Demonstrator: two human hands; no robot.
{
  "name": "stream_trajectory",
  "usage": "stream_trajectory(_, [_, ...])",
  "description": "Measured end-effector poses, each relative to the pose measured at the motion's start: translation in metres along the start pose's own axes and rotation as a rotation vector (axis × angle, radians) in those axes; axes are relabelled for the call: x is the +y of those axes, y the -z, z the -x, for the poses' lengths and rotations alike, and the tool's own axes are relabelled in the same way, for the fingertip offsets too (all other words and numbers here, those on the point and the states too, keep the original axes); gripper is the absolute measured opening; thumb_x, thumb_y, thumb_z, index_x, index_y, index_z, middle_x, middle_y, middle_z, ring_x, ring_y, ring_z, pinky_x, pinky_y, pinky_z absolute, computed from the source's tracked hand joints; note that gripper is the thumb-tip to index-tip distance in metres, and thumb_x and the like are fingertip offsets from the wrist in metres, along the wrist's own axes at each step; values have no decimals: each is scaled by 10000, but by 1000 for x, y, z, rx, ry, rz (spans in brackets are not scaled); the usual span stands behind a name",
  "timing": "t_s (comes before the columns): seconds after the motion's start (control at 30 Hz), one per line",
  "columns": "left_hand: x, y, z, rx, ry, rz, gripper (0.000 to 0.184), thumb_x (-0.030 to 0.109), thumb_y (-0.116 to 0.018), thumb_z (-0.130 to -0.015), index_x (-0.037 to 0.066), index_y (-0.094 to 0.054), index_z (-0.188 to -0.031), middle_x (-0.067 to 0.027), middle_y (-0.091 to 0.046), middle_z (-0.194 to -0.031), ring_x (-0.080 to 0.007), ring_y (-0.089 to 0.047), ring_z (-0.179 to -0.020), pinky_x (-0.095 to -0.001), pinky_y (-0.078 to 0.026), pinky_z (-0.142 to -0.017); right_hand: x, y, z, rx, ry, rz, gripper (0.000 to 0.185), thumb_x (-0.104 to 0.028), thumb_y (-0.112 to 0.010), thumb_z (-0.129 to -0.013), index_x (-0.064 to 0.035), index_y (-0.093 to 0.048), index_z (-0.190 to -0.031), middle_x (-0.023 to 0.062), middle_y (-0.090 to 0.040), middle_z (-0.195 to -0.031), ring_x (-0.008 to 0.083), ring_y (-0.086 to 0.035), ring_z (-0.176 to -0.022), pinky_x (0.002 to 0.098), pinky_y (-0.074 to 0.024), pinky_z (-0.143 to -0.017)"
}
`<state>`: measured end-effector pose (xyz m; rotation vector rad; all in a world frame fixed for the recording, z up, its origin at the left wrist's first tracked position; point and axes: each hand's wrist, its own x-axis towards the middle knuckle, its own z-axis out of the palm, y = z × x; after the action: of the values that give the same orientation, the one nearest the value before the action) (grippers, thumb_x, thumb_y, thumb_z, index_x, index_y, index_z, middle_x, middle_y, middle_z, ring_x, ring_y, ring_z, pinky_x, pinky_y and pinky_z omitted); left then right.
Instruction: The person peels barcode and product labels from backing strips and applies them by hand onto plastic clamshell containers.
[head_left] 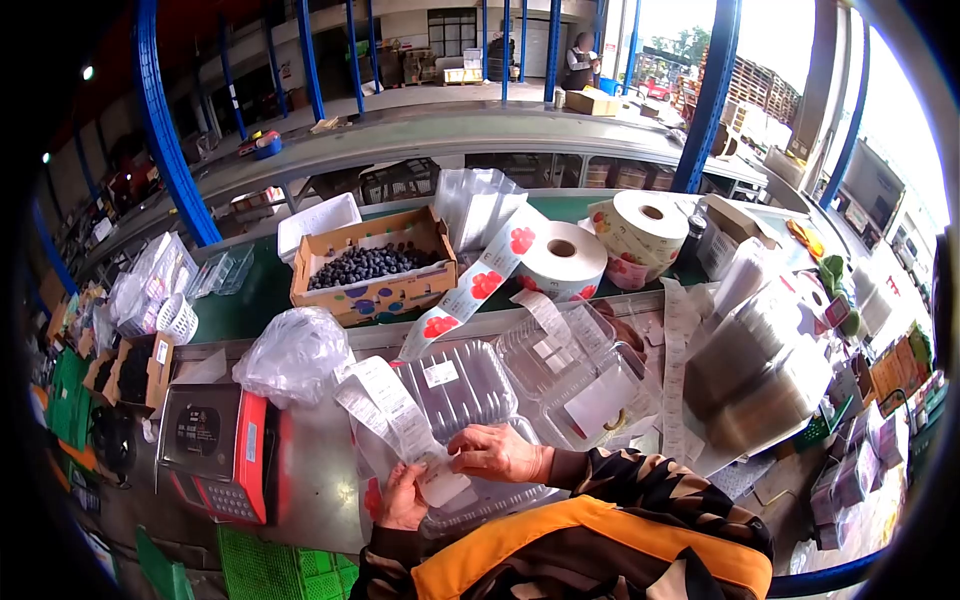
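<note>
Both hands are low in the middle of the view, over clear plastic clamshell boxes [460, 385]. My left hand [403, 497] is closed on the edge of a strip of white printed labels [390, 405]. Just right of it, my right hand [495, 453] has its fingers bent and pinched at the same strip; whether a single label is between them is too small to tell. The strip runs up and to the left from my hands. An open clamshell [555, 350] with a white label lies to the right, with a paper sheet [600, 400] on it.
A red scale [250, 455] and a plastic bag [295, 355] stand left. Behind are a cardboard box [375, 300] of dark berries and label rolls [562, 262]. Stacked clear containers [755, 365] are right. A person [581, 65] stands far back.
</note>
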<state>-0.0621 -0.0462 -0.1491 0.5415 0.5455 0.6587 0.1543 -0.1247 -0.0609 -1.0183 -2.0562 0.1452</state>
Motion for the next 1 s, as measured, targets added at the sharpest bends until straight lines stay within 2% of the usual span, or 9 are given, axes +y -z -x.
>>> stream_trajectory(0.17, [32, -6, -2, 63, -360, 147, 502, 63, -440, -849, -83, -441, -1329, -171, -526, -1338, -313, -505, -1272, -436, -410, -1089, 3, -1, 11, 107, -87, -117, 111, -71, -759, -776, -112, -672, -831, 35, -652, -1000, 234, -632, -888, 320, -536, -735])
stream_trajectory(0.23, [62, -7, 8, 28, -612, 169, 652, 98, -451, -814, -70, -325, -1431, -213, -367, -1489, -345, -304, -1418, -449, -234, -1192, 15, 3, 15, 245, -383, -193, 103, -67, -771, -789, -78, -687, -849, 33, -677, -842, 181, -643, -793, 290, -510, -686])
stream_trajectory(0.3, [84, 13, 26, -107, -557, 362, 704, 116, -466, -798, -63, -293, -1457, -189, -346, -1514, -354, -266, -1436, -485, -210, -1192, 59, 4, 22, 382, -795, -229, 164, -149, -749, -845, -10, -662, -839, 72, -688, -759, 128, -642, -682, 279, -501, -635])
stream_trajectory(0.4, [91, 37, 34, -213, -581, 361, 623, 82, -510, -767, 3, -385, -1372, -102, -494, -1218, -231, -535, -1120, -501, -262, -1168, 107, 10, 16, 265, -955, -89, 289, -282, -744, -822, -4, -691, -882, 96, -697, -755, 187, -667, -681, 320, -518, -647])
stream_trajectory(0.47, [91, 19, 40, -222, -514, 376, 564, 65, -525, -754, 29, -413, -1306, -67, -453, -1065, -168, -510, -921, -483, -276, -1166, 125, -3, 9, 169, -955, -87, 327, -316, -763, -792, -7, -689, -867, 99, -695, -759, 203, -666, -688, 327, -514, -646])
stream_trajectory(0.63, [94, 18, 52, -31, -422, 92, 482, 64, -576, -769, 25, -465, -1236, -61, -486, -1037, -145, -477, -860, -312, -401, -793, 117, -36, -18, 68, -926, 70, 401, -367, -806, -725, -35, -639, -875, 134, -675, -771, 298, -666, -741, 390, -507, -657])
stream_trajectory(0.77, [100, 23, 63, 90, -378, -68, 389, 64, -577, -785, 4, -502, -1162, -107, -539, -1004, -169, -491, -778, -303, -416, -700, 117, -34, -12, 67, -866, 390, 449, -371, -769, -769, -95, -521, -1022, 143, -670, -776, 349, -664, -763, 437, -500, -661])
stream_trajectory(0.87, [123, 34, 87, 83, -412, -193, 371, 77, -565, -836, -52, -483, -1174, -83, -522, -855, -155, -484, -749, -297, -406, -675, 120, -25, 10, 264, -800, 366, 194, -214, -702, -841, -107, -551, -898, 57, -578, -587, 288, -609, -554, 408, -460, -515])
stream_trajectory(1.0, [165, 32, 115, 236, -594, -513, 461, 150, -653, -888, -115, -492, -1229, -16, -507, -829, -94, -456, -691, -247, -383, -631, 64, -24, 4, 194, -718, 196, 174, -151, -705, -824, -91, -551, -877, 43, -539, -559, 239, -571, -506, 370, -431, -486])
